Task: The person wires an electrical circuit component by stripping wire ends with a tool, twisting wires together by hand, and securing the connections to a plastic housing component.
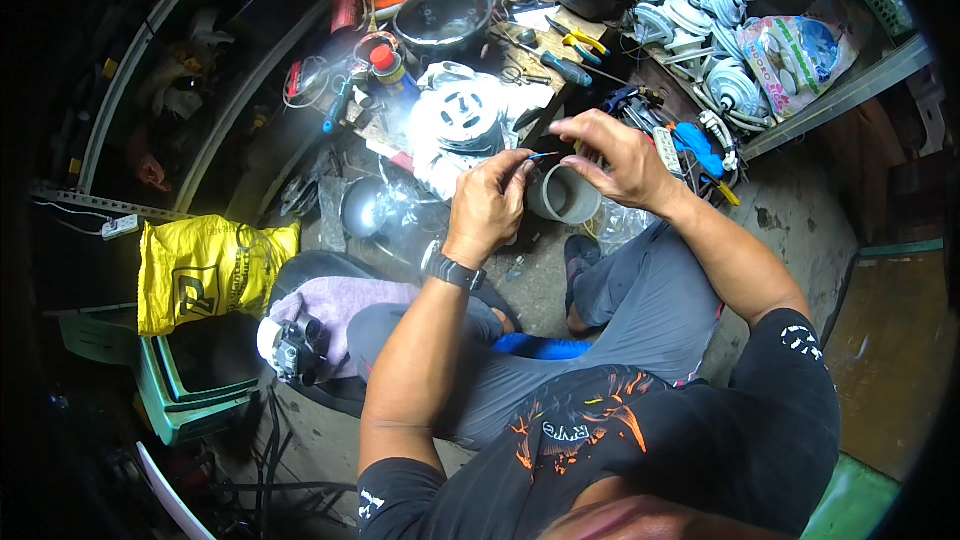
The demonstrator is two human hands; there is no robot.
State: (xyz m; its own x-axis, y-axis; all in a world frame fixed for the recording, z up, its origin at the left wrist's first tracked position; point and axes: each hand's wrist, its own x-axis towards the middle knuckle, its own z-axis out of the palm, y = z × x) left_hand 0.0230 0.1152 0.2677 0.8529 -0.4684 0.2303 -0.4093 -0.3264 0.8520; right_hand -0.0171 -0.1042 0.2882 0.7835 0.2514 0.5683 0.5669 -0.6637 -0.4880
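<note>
Between the thumb and fingertips of my left hand (488,198) is a thin blue wire (541,156) with a copper-coloured end pointing right. My right hand (625,162) is just to the right of that end, its thumb and fingers curved but apart, with nothing visible in them. Below both hands stands a whitish round tub (568,198), partly hidden by my left hand. Beyond my left hand, a white round slotted housing (466,112) rests on white cloth (432,165) at the workbench's near edge.
Pliers (577,40), a blue-handled screwdriver (566,69), a black basin (443,18) and a red-capped can (388,68) crowd the bench. White motor parts (690,15) pile up at far right. A yellow bag (215,270) sits on a green chair (178,395) at left.
</note>
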